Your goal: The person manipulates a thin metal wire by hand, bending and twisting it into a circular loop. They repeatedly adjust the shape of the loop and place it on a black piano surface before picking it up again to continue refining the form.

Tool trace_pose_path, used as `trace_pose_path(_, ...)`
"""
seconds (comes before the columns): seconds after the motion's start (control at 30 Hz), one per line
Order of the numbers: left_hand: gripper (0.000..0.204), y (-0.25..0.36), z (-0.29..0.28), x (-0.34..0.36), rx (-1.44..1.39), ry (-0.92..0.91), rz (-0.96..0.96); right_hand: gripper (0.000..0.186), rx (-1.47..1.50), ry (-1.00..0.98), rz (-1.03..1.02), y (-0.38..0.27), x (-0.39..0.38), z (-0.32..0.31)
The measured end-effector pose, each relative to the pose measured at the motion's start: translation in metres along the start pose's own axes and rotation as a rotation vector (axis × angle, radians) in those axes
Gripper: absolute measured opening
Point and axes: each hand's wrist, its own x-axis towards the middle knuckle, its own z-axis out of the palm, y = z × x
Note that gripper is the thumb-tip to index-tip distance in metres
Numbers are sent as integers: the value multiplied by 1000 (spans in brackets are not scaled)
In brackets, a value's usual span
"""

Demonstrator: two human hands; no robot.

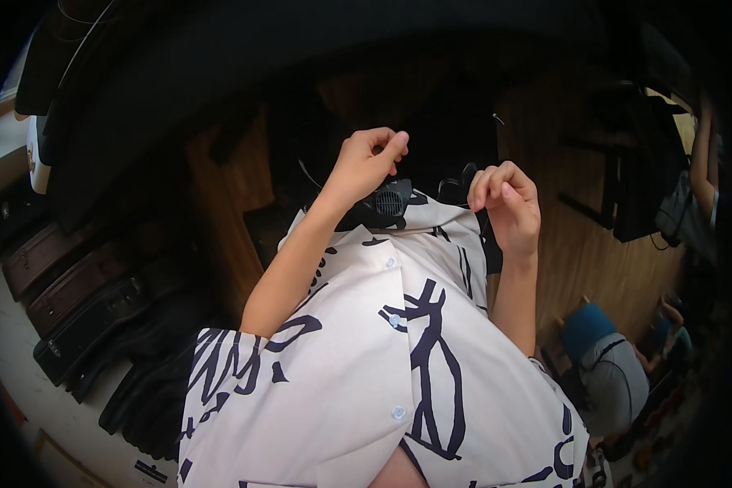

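My left hand (pixel 368 165) is raised in front of my body, its fingers curled in and the thumb pressed against them. Whatever it pinches, if anything, is too small to make out. To its right my right hand (pixel 508 203) is held up with bent fingers closed toward the thumb. A faint thin line shows by those fingertips, but I cannot tell what it is. The two hands are apart. Below and between them, a black device with a round-slotted grille (pixel 389 203) rests at my lap. A thin pale strand (pixel 305 171) sticks out left of my left wrist.
Several dark and brown hard cases (pixel 69 272) stand in a row at the left. A large black surface (pixel 325 41) spans the far side. Wooden floor (pixel 561 244) shows at the right, with a dark chair (pixel 606 191) and other people (pixel 614 366) beyond.
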Motion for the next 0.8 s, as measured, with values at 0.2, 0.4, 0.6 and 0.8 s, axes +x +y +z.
trace_pose_path(0.2,42,-1,18,-16,-272,-296,196,17,60,43,-18,3,2,5)
trace_pose_path(0.4,25,24,14,-36,-228,-260,321,16,21,137,-5,1,10,11)
trace_pose_path(0.6,31,16,-1,-32,77,12,379,14,32,185,-30,-2,5,-4)
trace_pose_path(0.8,44,10,-3,-33,253,163,483,19,-457,451,140,-13,3,-32)
